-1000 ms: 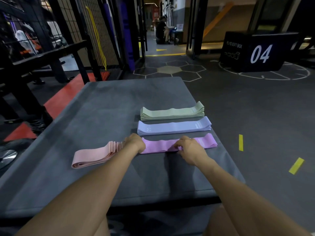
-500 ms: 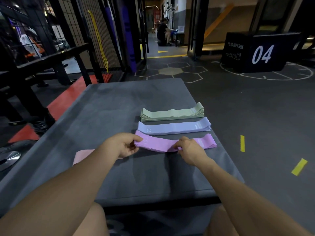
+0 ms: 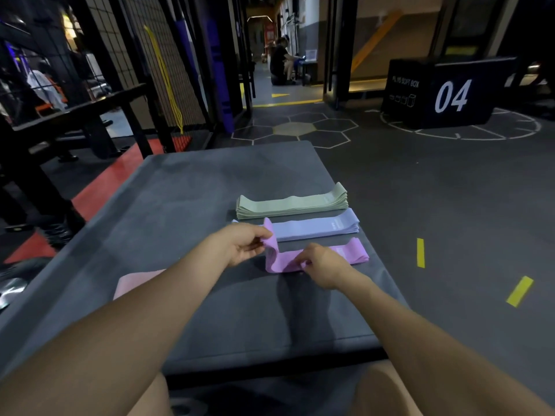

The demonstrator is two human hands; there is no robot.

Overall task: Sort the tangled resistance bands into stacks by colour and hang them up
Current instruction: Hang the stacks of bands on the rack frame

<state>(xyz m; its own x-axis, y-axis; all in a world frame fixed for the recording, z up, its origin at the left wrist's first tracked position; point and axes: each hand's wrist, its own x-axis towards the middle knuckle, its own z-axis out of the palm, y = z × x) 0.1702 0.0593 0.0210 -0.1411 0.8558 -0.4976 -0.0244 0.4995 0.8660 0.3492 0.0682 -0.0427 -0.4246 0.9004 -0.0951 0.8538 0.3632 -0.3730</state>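
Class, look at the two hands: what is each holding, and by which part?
Both hold the purple bands: left hand pinches the lifted left end, right hand grips the middle.

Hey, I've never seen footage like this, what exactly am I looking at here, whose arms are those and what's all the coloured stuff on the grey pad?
No machine here: a person wears a camera on the head, so the single view looks forward and down over their own bare arms. They sit at a grey padded platform in a gym. On it lie stacks of flat resistance bands sorted by colour: a green stack farthest away, a lavender stack next, then a purple stack. A pink stack lies to the left, mostly hidden behind the left forearm. The left hand pinches one end of a purple band and has it raised off the platform; the right hand pinches the purple bands near the middle. Nothing is hung up yet.
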